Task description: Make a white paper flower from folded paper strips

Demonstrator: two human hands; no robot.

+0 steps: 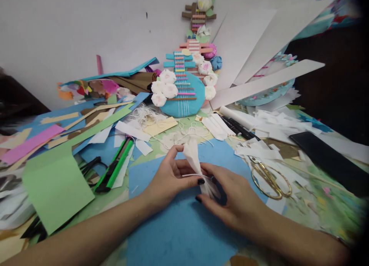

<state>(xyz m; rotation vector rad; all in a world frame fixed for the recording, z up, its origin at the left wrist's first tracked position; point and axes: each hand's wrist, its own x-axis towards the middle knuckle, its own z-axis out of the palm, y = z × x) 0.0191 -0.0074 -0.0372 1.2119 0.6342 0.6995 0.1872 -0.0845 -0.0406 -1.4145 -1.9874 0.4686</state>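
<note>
Above a blue paper sheet (173, 227), both hands hold a piece of thin white paper (192, 155), gathered narrow at its middle and fanned out at both ends. A white string (188, 175) crosses the narrow waist. My left hand (170, 173) is closed, its thumb pressing the string and paper at the waist. My right hand (230, 193) curls round the lower fanned end from the right, its fingers touching the paper. Part of the paper is hidden behind the fingers.
Gold-handled scissors (269, 179) lie at the right, beside white paper scraps (259, 148) and a black case (328, 158). Left are a green box cutter (117, 166) and green paper (54, 185). Behind stands a blue paper guitar (184, 93) with white paper flowers (167, 90); black markers (235, 125) lie nearer.
</note>
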